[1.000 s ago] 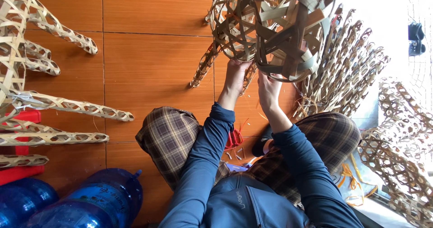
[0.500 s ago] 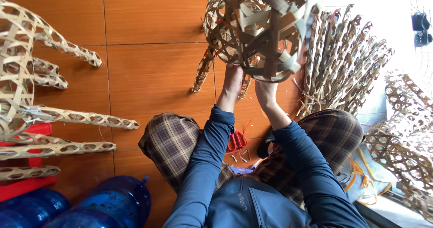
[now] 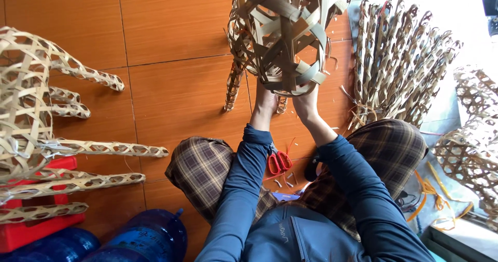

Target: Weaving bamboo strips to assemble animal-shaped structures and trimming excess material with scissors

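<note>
Holding the woven bamboo frame [image 3: 282, 33] up over your lap: left hand [image 3: 265, 100] and right hand [image 3: 306, 102] both grip its lower rim. Likely light, springy, crushable; hold crossings, not loose strip ends.

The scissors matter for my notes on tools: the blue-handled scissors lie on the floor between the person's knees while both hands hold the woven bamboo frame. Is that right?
Not quite: in the head view the scissors have red handles, not blue. The rest stands: they lie on the floor between the knees, while the left hand and right hand hold the woven bamboo frame.
</note>
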